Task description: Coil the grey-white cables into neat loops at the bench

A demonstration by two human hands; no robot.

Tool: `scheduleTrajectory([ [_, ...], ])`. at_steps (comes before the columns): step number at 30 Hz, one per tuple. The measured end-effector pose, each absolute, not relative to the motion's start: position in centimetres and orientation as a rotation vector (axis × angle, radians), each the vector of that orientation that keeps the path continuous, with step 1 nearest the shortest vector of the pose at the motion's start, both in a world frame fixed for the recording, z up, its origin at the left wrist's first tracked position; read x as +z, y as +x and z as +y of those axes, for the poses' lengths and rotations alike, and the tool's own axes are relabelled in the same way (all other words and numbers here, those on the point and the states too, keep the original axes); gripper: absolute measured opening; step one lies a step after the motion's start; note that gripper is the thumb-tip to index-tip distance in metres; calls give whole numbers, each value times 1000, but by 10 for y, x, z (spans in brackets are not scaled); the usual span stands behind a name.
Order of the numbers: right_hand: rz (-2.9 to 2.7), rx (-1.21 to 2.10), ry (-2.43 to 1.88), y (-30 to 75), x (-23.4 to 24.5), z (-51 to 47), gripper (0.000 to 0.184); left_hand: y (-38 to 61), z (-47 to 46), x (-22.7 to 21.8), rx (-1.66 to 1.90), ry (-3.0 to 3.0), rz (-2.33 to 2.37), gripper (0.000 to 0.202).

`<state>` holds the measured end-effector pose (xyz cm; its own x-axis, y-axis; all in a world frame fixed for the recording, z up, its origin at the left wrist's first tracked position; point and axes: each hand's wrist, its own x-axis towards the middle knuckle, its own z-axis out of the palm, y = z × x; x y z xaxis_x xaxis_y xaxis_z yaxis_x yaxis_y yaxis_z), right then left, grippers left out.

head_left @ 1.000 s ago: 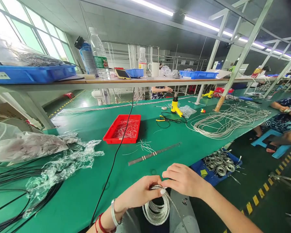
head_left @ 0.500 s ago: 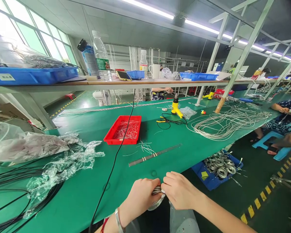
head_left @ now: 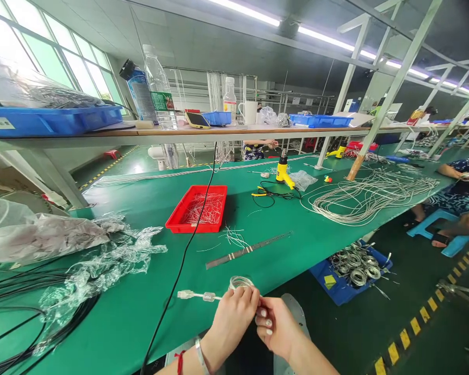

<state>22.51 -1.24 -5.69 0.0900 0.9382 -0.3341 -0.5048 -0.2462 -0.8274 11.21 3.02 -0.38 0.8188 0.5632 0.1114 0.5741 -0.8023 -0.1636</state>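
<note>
A coiled, pale grey cable [head_left: 241, 282] is gripped in my left hand [head_left: 236, 311] near the front edge of the green table. Its loop shows above my knuckles. One end sticks out to the left, with a white USB-type plug [head_left: 185, 295] and a clear-looking cylindrical lump [head_left: 208, 297] on the cord. My right hand [head_left: 275, 324] meets the left at the coil's right side, its fingers curled and pinched. What lies between those right fingertips is too hidden to make out. A steel ruler [head_left: 238, 254] with white bands lies just beyond the hands.
A red tray [head_left: 175, 227] holds thin white wire pieces. A black cord [head_left: 184, 255] hangs down across the table. Further back stands a yellow heat gun [head_left: 283, 174]. Cable loops [head_left: 347, 211] lie at right, beside a seated person. A blue bin [head_left: 342, 297] of coils sits below.
The coil has turned in my hands, so its loop now shows above the left hand and the plug end points left. My right hand has rotated, and its fingertips now show.
</note>
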Motion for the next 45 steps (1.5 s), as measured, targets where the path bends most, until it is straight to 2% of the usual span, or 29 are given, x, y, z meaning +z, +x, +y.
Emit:
scheduleTrajectory([
  [2,-647,1479,-1176,232,-52,-19,29,108,37,4,-94,-2848,-863,16],
  [4,-1002,1239,-1319,245,-43,-27,18,103,42,13,-107,-2895,-836,7],
  [6,-1568,763,-1457,260,-33,-32,12,99,46,20,-114,-2939,-805,5],
  [8,-2075,205,-1472,271,-24,-32,8,97,48,25,-121,-2983,-764,12],
  [9,-2224,4,-1429,275,-21,-30,7,96,48,25,-131,-3010,-739,17],
  [11,-2341,-189,-1317,280,-20,-27,20,96,48,25,-159,-3061,-683,26],
  [13,-2203,41,-1274,279,-25,-24,24,98,47,23,-167,-3075,-661,29],
  [16,-1748,533,-1310,267,-40,-22,27,102,45,20,-137,-3015,-711,20],
  [19,-1420,689,-1415,245,-57,-19,37,107,40,15,-141,-2844,-728,4],
  [22,-1192,889,-1425,223,-66,-13,46,110,36,8,-135,-2710,-656,22],
  [24,-1138,1007,-1391,218,-66,-12,51,110,36,5,-122,-2728,-649,24],
  [27,-1153,1037,-1378,229,-59,-17,48,105,42,7,-122,-2792,-723,15],
  [29,-1314,913,-1407,244,-52,-23,34,100,46,13,-126,-2829,-764,8],
  [32,-1595,707,-1439,262,-44,-27,16,96,49,20,-127,-2900,-790,10],
  [37,-1452,803,-1463,248,-43,-20,34,101,43,17,-167,-2843,-745,3],
  [41,-1245,1050,-1476,228,-43,-16,46,103,38,12,-250,-2652,-542,24],
  [43,-1212,1143,-1463,230,-40,-18,48,101,40,14,-270,-2654,-525,25],
  [45,-1277,1068,-1478,240,-36,-22,42,100,43,19,-282,-2709,-575,20],
])
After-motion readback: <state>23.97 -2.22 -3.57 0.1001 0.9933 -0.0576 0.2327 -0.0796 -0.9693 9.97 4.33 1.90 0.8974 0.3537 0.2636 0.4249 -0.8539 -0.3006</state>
